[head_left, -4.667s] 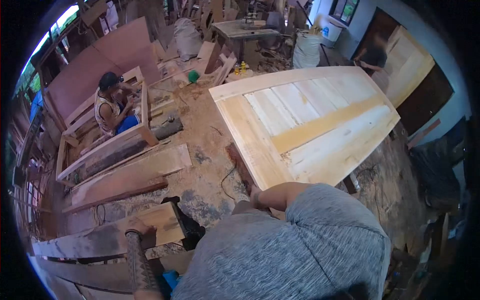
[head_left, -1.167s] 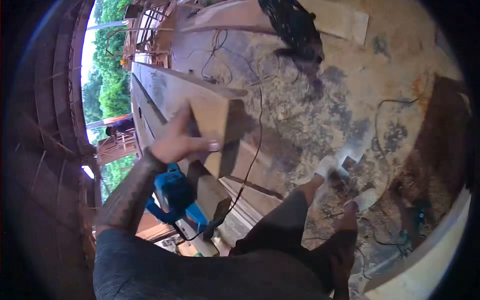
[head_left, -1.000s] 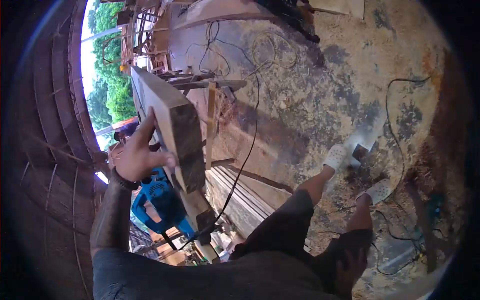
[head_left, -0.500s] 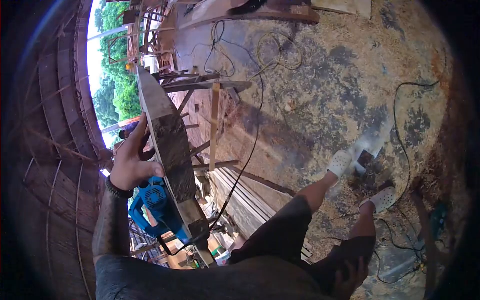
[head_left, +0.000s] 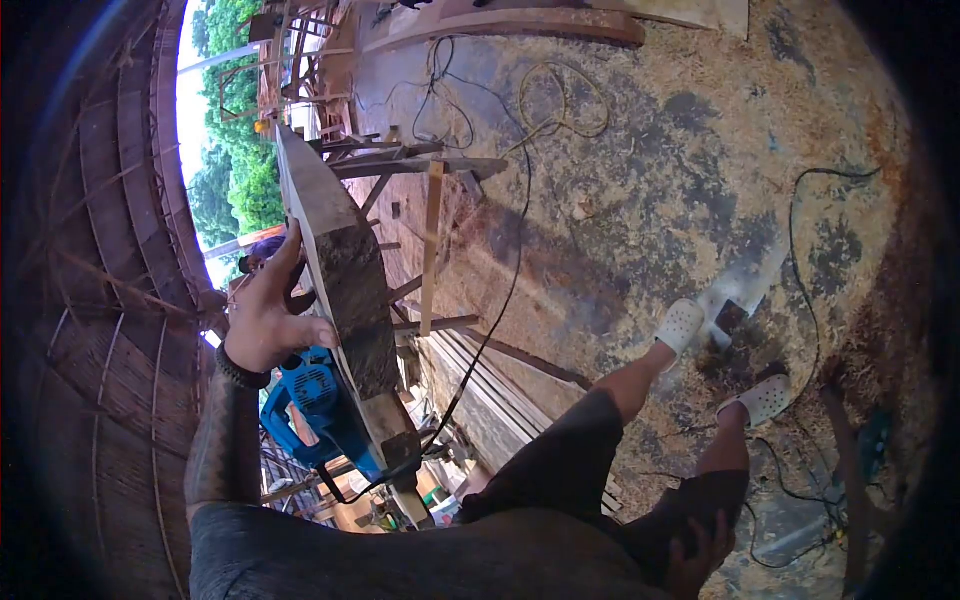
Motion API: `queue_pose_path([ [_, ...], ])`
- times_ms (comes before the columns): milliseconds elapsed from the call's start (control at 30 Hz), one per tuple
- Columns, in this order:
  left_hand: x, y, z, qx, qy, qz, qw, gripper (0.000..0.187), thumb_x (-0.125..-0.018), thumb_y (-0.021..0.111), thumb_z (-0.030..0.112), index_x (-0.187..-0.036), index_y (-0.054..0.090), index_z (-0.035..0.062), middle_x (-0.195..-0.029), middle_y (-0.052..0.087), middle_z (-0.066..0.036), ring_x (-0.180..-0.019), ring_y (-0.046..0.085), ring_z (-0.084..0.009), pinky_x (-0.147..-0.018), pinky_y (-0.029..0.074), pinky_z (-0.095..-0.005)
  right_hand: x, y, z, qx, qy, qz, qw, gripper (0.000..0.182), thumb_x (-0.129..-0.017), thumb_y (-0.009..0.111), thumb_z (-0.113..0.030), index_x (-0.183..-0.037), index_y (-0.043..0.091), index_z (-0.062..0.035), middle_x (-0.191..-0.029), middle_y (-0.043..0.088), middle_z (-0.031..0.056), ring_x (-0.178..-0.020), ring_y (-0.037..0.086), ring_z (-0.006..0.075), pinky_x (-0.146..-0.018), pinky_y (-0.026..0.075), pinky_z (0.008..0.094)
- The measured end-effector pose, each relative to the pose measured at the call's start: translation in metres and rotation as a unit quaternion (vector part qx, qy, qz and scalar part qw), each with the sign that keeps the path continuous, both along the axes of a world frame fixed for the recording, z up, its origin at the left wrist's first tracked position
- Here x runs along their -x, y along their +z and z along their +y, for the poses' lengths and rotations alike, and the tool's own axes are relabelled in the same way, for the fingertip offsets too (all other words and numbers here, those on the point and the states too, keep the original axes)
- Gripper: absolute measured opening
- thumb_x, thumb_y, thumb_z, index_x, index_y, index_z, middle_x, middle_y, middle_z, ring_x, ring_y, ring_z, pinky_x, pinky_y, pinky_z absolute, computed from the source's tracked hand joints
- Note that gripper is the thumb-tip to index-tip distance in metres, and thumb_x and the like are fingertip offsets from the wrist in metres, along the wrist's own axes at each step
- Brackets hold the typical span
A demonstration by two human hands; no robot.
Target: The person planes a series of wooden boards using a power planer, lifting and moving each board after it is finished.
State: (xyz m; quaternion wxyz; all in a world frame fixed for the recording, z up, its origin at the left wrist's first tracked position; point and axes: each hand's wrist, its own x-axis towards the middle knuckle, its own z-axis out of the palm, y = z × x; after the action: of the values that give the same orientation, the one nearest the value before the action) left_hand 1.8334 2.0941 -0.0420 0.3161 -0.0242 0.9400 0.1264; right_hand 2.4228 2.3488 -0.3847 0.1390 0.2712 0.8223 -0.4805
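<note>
My left hand [head_left: 275, 310] rests at the edge of a long, thick wooden beam [head_left: 355, 290], its fingers apart and its thumb tip against that edge. The beam has a dark, rough middle stretch and paler ends. Beside the beam, just below my wrist in the picture, sits a blue power tool [head_left: 320, 405] with a dark cord; my left hand is near it, not on its handle. My right hand [head_left: 703, 550] lies in shadow against my dark shorts, fingers spread and holding nothing visible.
Cords [head_left: 522, 230] and a yellowish looped rope [head_left: 565, 110] lie on the floor [head_left: 620, 210] among shavings. Wooden supports [head_left: 432, 250] stand beside the beam, with stacked boards [head_left: 490, 385] beyond. A curved timber [head_left: 540, 22] lies at the top. My feet wear pale clogs.
The view has shifted slightly, and the beam shows a little farther right. A dark shape at the top edge has mostly moved out of view. My hands keep nearly the same pose.
</note>
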Motion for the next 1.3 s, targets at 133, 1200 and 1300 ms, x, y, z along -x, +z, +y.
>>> queue_pose_path([
  [133, 0.000, -0.001, 0.004, 0.003, 0.007, -0.008, 1.000, 0.161, -0.053, 0.106, 0.045, -0.167, 0.004, -0.0053, -0.171, 0.027, -0.023, -0.158, 0.030, -0.0330, -0.123, 0.034, -0.0457, -0.008, -0.001, -0.001, 0.015, 0.016, -0.025, 0.999, 0.048, -0.089, 0.078, -0.052, -0.128, 0.078, -0.0237, -0.148, 0.063, 0.0170, -0.139, 0.055, 0.0361, -0.112, 0.042, 0.0503],
  [1200, 0.068, 0.019, 0.038, 0.261, -0.372, -0.016, 0.890, 0.074, -0.083, 0.081, 0.058, -0.110, 0.070, -0.0094, -0.095, 0.072, -0.013, -0.100, 0.069, -0.0236, -0.093, 0.053, -0.0374, -0.061, 0.022, -0.111, -0.062, 0.062, -0.067, 0.994, 0.049, -0.078, 0.076, -0.046, -0.117, 0.073, -0.0165, -0.152, 0.051, 0.0179, -0.140, 0.043, 0.0478, -0.118, 0.031, 0.0631],
  [1300, 0.060, 0.019, 0.025, 0.244, -0.366, 0.044, 0.897, 0.075, -0.086, 0.076, 0.061, -0.115, 0.071, -0.0083, -0.102, 0.073, -0.013, -0.101, 0.067, -0.0237, -0.095, 0.051, -0.0382, -0.067, 0.019, -0.120, -0.070, 0.061, -0.053, 0.994, 0.048, -0.081, 0.074, -0.046, -0.118, 0.072, -0.0153, -0.152, 0.052, 0.0179, -0.140, 0.043, 0.0485, -0.117, 0.031, 0.0634],
])
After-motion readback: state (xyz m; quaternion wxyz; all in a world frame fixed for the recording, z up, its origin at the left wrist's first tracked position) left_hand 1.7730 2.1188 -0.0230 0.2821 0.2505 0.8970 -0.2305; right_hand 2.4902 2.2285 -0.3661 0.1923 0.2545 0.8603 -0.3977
